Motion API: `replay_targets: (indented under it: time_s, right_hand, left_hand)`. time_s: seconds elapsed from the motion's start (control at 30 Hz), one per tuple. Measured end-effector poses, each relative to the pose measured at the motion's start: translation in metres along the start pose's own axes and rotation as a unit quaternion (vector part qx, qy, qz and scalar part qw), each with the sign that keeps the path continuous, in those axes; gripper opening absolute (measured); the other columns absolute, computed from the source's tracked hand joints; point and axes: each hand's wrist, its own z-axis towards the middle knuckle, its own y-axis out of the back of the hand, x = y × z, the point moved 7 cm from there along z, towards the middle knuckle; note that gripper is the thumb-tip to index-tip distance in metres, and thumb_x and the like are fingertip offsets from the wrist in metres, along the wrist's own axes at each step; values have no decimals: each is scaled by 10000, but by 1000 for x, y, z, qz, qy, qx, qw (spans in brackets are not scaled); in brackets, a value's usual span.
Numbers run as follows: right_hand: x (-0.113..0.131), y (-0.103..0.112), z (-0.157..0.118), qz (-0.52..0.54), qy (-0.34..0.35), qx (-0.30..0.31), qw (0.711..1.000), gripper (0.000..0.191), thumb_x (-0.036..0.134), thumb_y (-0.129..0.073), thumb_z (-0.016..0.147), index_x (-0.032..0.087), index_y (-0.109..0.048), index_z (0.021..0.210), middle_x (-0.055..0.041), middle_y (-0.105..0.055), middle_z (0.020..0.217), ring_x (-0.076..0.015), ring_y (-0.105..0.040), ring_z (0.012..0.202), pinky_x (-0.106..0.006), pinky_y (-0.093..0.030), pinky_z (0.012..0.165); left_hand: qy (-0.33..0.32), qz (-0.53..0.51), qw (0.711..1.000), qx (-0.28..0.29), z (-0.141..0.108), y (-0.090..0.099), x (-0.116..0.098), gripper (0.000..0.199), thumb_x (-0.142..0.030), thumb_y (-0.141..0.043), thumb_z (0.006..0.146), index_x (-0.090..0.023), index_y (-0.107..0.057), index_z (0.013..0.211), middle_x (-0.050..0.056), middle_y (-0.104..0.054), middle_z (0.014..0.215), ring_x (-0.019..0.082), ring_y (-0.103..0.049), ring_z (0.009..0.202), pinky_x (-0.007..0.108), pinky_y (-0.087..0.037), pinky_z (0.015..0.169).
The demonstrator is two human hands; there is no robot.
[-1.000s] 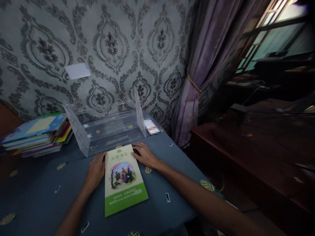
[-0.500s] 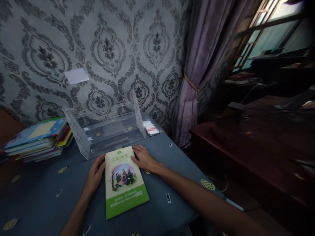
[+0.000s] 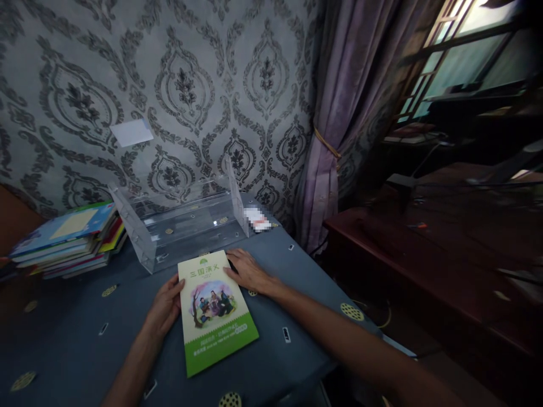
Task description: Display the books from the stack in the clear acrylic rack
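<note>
A book [image 3: 214, 299] with a cream and green cover and a picture of several figures lies on the cloth-covered table, front face up. My left hand [image 3: 166, 302] holds its left edge, the thumb at the cover's border and the other fingers partly hidden beside or under it. At the upper right edge, my right hand [image 3: 246, 270] grips the book, thumb touching the cover and fingers reaching past the far corner. Just beyond the book stands a clear acrylic rack [image 3: 186, 217] with upright side panels.
A stack of books [image 3: 68, 240] sits left of the rack. By its right panel is a blurred white item [image 3: 257, 219]. The blue-grey tablecloth [image 3: 292, 305] ends at the right. Beyond are a tied purple curtain [image 3: 324, 164] and a dark red desk [image 3: 382, 243].
The book has turned slightly counterclockwise, its top shifting left. My left hand has shifted a little, its thumb now over the book's left edge. My right hand stays at the upper right edge.
</note>
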Motion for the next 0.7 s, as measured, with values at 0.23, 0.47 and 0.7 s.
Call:
replay_targets:
  time_s: [0.23,0.47,0.7]
  right_hand:
    - [-3,-3,0,32,11,2,999,317,279,-558,967,97,-650,1210,-186,-653,1285,-300,-559,1215,-446,-434,1047]
    - [-3,8,-2,113,3,-21,993,335,328,-544,976,131,-633,1233,-144,-705,1104,-271,-613,1028,-423,-458,956]
    - [-14,-17,-5,444,-113,55,887,445,558,-677,845,153,-662,1028,12,-627,681,-112,-506,544,-223,-395,483]
  left_hand:
    - [13,-49,998,-30,-9,-6,-4,421,-37,-644,801,-99,-619,1216,134,-790,992,282,-766,948,351,-643,831]
    - [-3,-89,995,-49,-8,-3,-4,248,-6,-618,817,-96,-665,1043,124,-793,926,251,-779,848,323,-642,807]
    - [-8,-111,993,-31,-3,1,0,159,-55,-699,797,-112,-694,945,90,-796,870,196,-766,721,252,-635,704]
